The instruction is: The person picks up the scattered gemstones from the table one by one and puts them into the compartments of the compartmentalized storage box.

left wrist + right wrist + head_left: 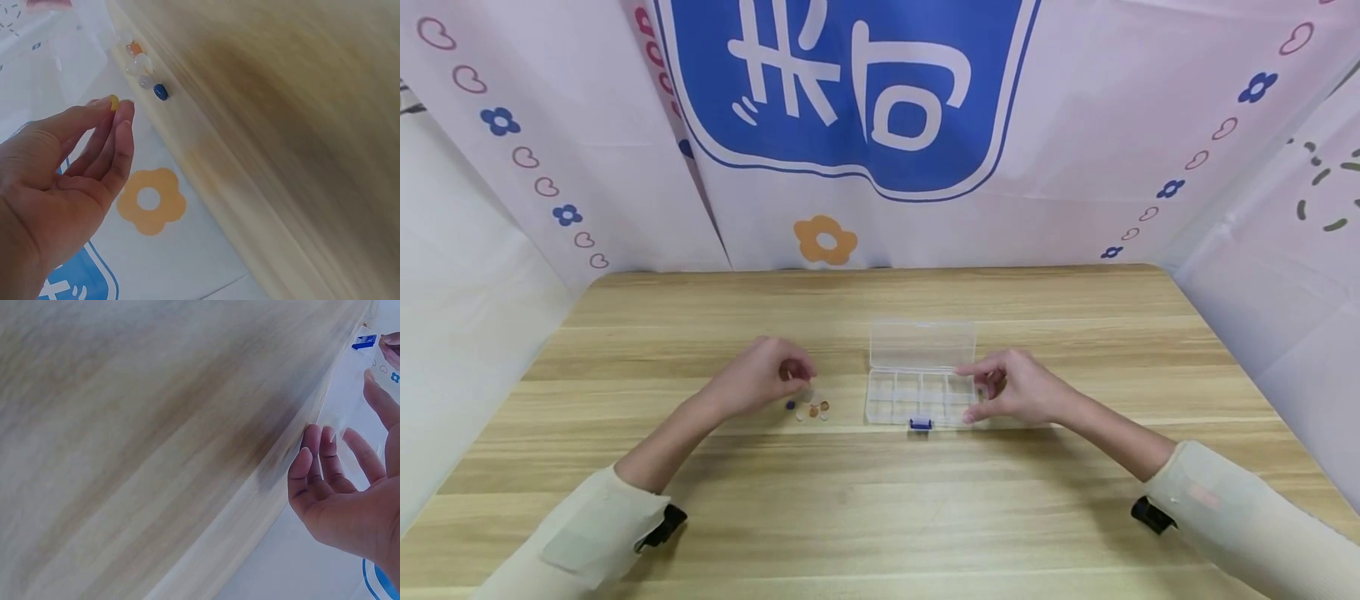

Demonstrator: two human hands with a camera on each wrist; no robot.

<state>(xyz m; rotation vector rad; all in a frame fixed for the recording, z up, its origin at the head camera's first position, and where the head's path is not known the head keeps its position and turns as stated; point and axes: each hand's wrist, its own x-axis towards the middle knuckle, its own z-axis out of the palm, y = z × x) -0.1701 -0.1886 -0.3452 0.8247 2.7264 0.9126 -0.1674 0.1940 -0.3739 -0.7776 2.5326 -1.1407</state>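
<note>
Farthest to the left of the clear box point(907, 396), a pale left sleeve point(576, 529) is lying over the wooden table point(880, 517), with a black device point(662, 527) showing at its cuff. Nearer the box, on that same side, the person's left hand point(763, 379) is pinching a small yellow pill point(114, 102) between its thumb and fingertips; from the left wrist I'm seeing the pill poking out at the very tips, the other fingers loosely bent beside them.

Between that hand and the box, a little cluster is lying on the wood: a dark blue pill point(791, 405) on the side away from the box, then orange-brown pieces point(813, 412) and clear pieces point(800, 417) closer to it.

The box itself is lying flat, its dividers making small compartments. Its lid point(922, 343) is standing open along the back edge, and a blue-and-white tab point(920, 425) is showing at the middle of its front.

At the box's right end, the right hand point(1018, 387) is gripping it, thumb at the front and forefinger toward the back, the two well apart; the remaining fingers are curling inward. Farther right of the box, a pale right sleeve point(1247, 508) is covering the forearm. Behind the box, a printed cloth point(1075, 125) is hanging.
</note>
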